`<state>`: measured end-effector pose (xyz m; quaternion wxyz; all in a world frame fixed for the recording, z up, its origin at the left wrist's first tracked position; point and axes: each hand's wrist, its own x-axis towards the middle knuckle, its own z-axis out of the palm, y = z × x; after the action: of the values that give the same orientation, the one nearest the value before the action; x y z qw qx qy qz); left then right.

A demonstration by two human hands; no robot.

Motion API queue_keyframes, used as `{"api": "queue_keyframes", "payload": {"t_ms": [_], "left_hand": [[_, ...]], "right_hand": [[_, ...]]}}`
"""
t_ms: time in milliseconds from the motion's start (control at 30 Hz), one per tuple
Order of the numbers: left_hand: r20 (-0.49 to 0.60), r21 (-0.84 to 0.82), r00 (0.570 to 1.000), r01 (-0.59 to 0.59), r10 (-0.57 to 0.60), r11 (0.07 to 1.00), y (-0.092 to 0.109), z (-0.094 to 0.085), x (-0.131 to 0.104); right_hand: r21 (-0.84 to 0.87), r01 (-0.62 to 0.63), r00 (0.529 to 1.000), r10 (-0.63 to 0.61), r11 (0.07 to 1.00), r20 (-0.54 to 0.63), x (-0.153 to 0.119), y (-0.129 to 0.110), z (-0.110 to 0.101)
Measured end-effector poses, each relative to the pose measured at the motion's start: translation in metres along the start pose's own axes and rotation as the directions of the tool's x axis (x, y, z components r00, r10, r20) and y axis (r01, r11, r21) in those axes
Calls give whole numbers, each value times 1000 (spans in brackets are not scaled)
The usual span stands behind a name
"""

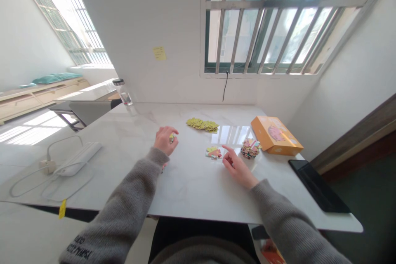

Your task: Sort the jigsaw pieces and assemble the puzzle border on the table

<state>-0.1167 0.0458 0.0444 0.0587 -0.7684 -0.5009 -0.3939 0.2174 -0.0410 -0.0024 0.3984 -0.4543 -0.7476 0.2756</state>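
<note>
My left hand (166, 140) is over the left middle of the table, its fingers curled round a few jigsaw puzzle pieces (172, 137) that show between thumb and index finger. The palm side is mostly hidden. Below that wrist, another small piece (162, 168) peeks out beside the sleeve. My right hand (236, 167) rests near the table top with the index finger stretched out and the others bent, nothing visible in it. Its index finger points toward a small group of joined puzzle pieces (213, 152). A stack of puzzle pieces (250, 148) stands just right of that hand.
Farther back lies a spread row of yellow-green puzzle pieces (202, 124). An orange box (276, 135) sits at the right, with a black tablet (318, 185) near the edge. A power strip (78, 159) with cables occupies the left; a bottle (123, 92) stands behind.
</note>
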Motion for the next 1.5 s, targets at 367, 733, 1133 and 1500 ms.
{"api": "queue_keyframes", "payload": {"t_ms": [367,733,1133,1500], "left_hand": [[456,-124,873,-131,173,984,101,87,-22],[344,-297,919,-89,194,951,93,99,-25],[200,-598,934,-122,295,792,101,78,-28],[451,-197,883,-49,135,979,80,112,-38]], "right_hand": [[-15,-6,1000,7,1000,7,1,1,1],[-72,33,997,-37,997,-62,1,2,1],[-263,221,957,-261,939,-129,1,-1,-4],[-508,-334,683,-167,794,-711,2,14,-50]]}}
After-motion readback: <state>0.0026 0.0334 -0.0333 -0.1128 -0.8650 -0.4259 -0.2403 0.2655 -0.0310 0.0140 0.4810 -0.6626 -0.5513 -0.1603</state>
